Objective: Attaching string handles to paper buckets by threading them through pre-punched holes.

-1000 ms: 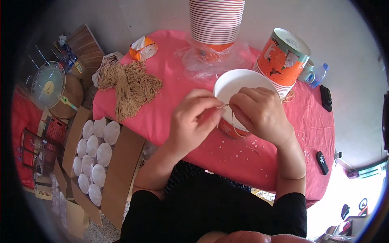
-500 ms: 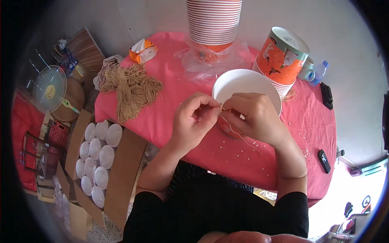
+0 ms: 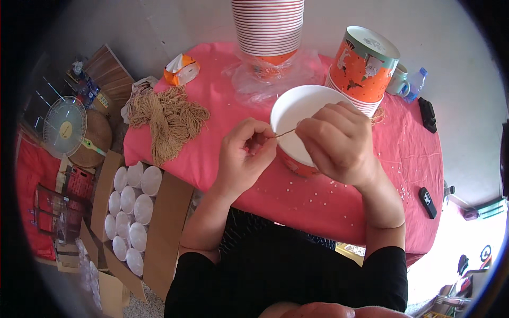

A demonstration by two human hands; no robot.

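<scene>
Head view: two bare hands pinch a thin tan twine strand taut above a white-lined orange paper bowl on a pink-clothed surface.

The left hand [image 3: 246,153] and right hand [image 3: 336,140] are both closed in a narrow pinch on the thin tan twine strand [image 3: 285,133], which runs nearly level between them, its long axis left to right and rising slightly toward the right. The strand's ends are hidden inside the fingers. The white-lined orange paper bowl [image 3: 297,114] sits open side up just behind the hands, its near wall partly covered by the right hand. On the pink-clothed surface [image 3: 318,204] a loose bundle of tan twine [image 3: 167,116] lies to the left, well apart. A tall stack of striped paper bowls [image 3: 268,26] stands behind, its top cut off by the picture's edge. A cardboard box of white lidded cups [image 3: 132,206] rests on the floor at left.
</scene>
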